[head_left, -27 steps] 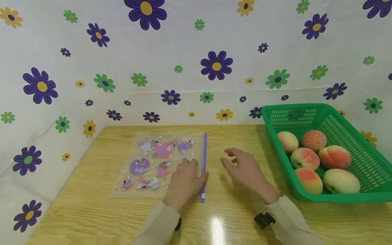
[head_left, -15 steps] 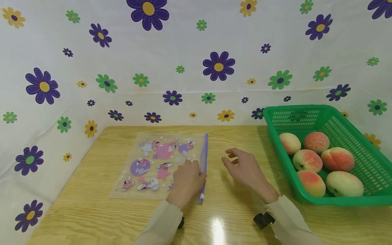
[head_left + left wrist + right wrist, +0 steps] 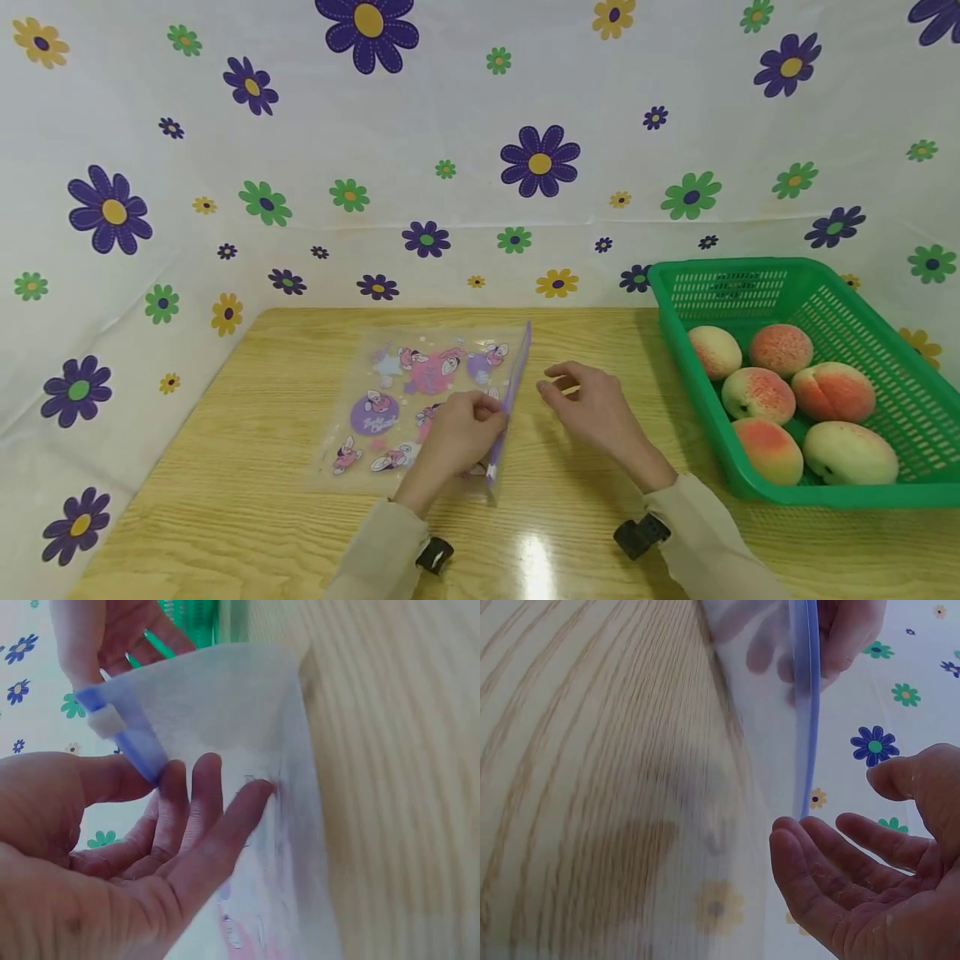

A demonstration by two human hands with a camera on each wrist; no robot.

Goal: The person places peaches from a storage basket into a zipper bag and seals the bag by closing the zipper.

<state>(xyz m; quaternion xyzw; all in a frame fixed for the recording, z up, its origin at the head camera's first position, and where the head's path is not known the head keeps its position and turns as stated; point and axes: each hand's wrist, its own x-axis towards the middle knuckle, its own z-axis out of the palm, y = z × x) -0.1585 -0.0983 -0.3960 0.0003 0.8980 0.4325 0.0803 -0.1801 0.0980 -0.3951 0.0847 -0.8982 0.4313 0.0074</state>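
Observation:
A clear zip bag (image 3: pixel 408 392) printed with pink and purple cartoon figures lies on the wooden table (image 3: pixel 247 517), its purple zip strip (image 3: pixel 510 400) raised off the surface. My left hand (image 3: pixel 459 433) pinches the bag at that strip, thumb on one side and fingers on the other; the left wrist view shows the fingers (image 3: pixel 202 802) against the bag (image 3: pixel 255 720) and purple strip (image 3: pixel 139 750). My right hand (image 3: pixel 588 408) hovers just right of the strip, fingers loosely curved, holding nothing. In the right wrist view the fingertips (image 3: pixel 802 847) are close to the strip (image 3: pixel 806 712).
A green plastic basket (image 3: pixel 757 279) with several peaches (image 3: pixel 757 396) stands at the right of the table. A flowered cloth (image 3: pixel 480 150) hangs behind and around the table. A glare spot lies near the front edge.
My left hand went from lying flat on the bag to pinching its zip edge and lifting it; the bag has shifted right and tilted. The right hand stayed nearly in place.

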